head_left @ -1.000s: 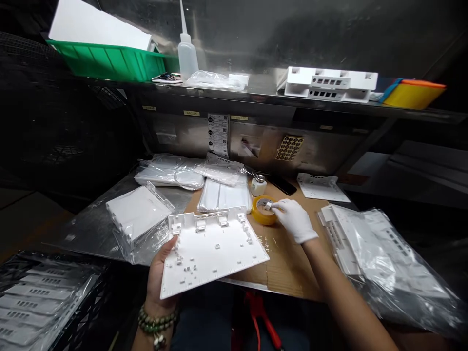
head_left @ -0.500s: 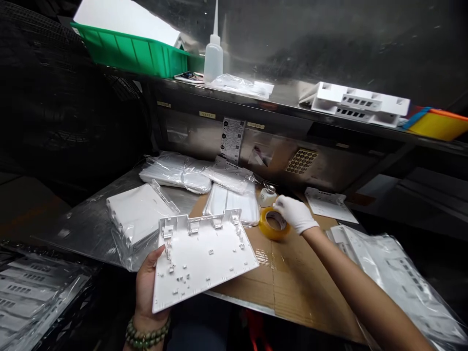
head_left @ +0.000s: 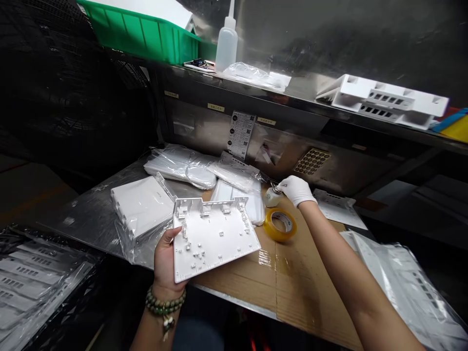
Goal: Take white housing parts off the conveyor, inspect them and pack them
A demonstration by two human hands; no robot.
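My left hand (head_left: 168, 261), bare and with a bead bracelet at the wrist, grips the left edge of a white plastic housing cover (head_left: 215, 241). The cover's inner side, with clips and small posts, faces up. My right hand (head_left: 297, 190) wears a white glove. Its fingers are pinched at the metal lid of a small white dispenser bottle (head_left: 272, 197), and the lid looks tilted. Just in front of that bottle, a roll of yellow packing tape (head_left: 281, 225) lies on a cardboard sheet (head_left: 256, 278).
Bagged white covers (head_left: 142, 204) lie at the left, with plastic bags (head_left: 181, 165) behind. More bagged parts (head_left: 402, 282) are stacked at the right. Above runs a shelf holding a green bin (head_left: 146, 36), a squeeze bottle (head_left: 226, 46) and white housings (head_left: 387, 100).
My right hand has moved from beside the tape roll to the dispenser bottle's lid, which now looks tipped. My left hand still holds the cover, now slightly higher and further right in view.
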